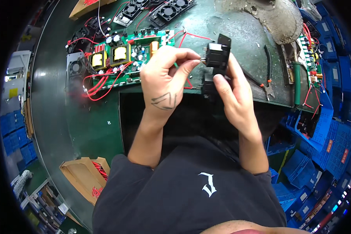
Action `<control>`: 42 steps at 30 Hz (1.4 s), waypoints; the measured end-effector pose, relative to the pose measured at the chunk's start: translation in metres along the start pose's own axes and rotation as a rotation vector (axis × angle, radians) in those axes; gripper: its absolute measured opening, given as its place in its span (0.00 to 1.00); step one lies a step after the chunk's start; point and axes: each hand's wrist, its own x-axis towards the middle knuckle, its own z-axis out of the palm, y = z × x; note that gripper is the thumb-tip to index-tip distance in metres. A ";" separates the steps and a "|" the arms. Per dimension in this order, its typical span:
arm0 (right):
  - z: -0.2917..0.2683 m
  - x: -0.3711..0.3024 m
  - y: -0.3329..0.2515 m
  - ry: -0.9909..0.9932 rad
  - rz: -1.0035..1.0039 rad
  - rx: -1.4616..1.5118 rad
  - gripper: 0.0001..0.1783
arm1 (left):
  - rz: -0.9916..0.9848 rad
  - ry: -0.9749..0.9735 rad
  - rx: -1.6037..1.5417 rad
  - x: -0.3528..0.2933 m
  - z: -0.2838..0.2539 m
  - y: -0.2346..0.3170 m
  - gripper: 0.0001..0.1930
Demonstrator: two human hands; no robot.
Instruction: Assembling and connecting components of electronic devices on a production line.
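Note:
My right hand (238, 103) grips a black plastic socket panel (217, 56), with blocky housings and small metal terminals facing left. Thumb in front and fingers behind, it holds the panel upright above the bench's front edge. My left hand (163, 74) is closed in a pinch at the upper terminals; what lies between thumb and forefinger is too small to make out. Behind my left hand runs a thin red wire (197, 37) toward the panel. A green circuit board (138, 52) with yellow transformers, capacitors and red leads lies on the bench, left of my left hand.
Black cooling fans (169, 11) lie at the back. Wire cutters (268, 89) and a green-handled tool (296, 84) rest at the right, near a grey crusted stand (280, 19). A cardboard box (82, 175) of red parts sits lower left; blue crates (300, 167) stand at right.

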 end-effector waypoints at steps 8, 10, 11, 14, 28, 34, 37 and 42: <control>0.000 -0.006 0.029 0.217 -0.033 -0.041 0.38 | 0.269 0.137 0.466 0.033 -0.047 0.007 0.07; -0.001 -0.006 0.036 0.291 -0.025 -0.006 0.38 | 0.311 0.071 0.598 0.046 -0.050 0.010 0.09; 0.001 -0.006 0.037 0.300 -0.027 0.002 0.38 | 0.286 -0.014 0.726 0.048 -0.046 0.011 0.11; 0.004 -0.004 0.037 0.326 -0.068 0.008 0.37 | 0.284 -0.120 0.919 0.049 -0.015 -0.005 0.19; -0.004 0.000 0.040 0.254 -0.059 0.083 0.34 | -0.096 0.048 -0.057 0.015 -0.046 -0.015 0.08; -0.007 -0.002 0.039 0.154 0.022 0.105 0.27 | 0.049 -0.159 0.052 0.009 -0.061 -0.014 0.09; -0.008 0.000 0.036 0.148 0.050 0.118 0.24 | 0.186 -0.213 0.166 0.019 -0.052 -0.005 0.09; -0.015 0.005 0.036 0.118 0.079 0.111 0.20 | 0.195 -0.222 0.265 0.007 -0.026 0.001 0.10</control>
